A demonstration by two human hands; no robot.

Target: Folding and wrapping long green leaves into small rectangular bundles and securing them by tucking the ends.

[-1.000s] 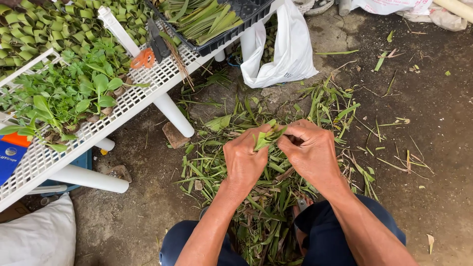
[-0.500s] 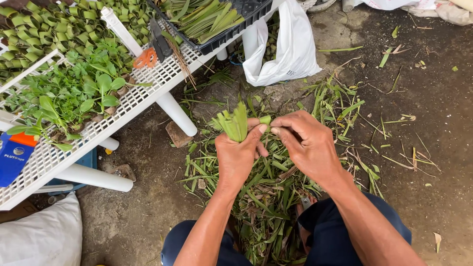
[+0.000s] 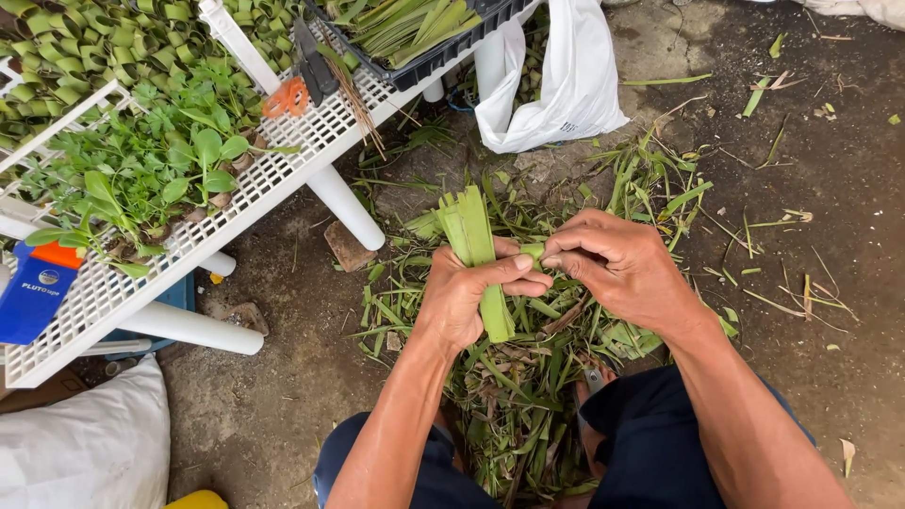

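Above a heap of green trimmings (image 3: 509, 377), the left hand (image 3: 462, 292) closes its fingers around a bundle of leaf strips (image 3: 471, 236) held upright, while the right hand (image 3: 627, 269) pinches one strip's end beside the left thumb.

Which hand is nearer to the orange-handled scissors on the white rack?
Left. The left hand lies below and right of the orange-handled scissors; the right hand is farther right.

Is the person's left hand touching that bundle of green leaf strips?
Touching. The head view shows the left hand wrapped around the leaf strips, thumb pressed across them.
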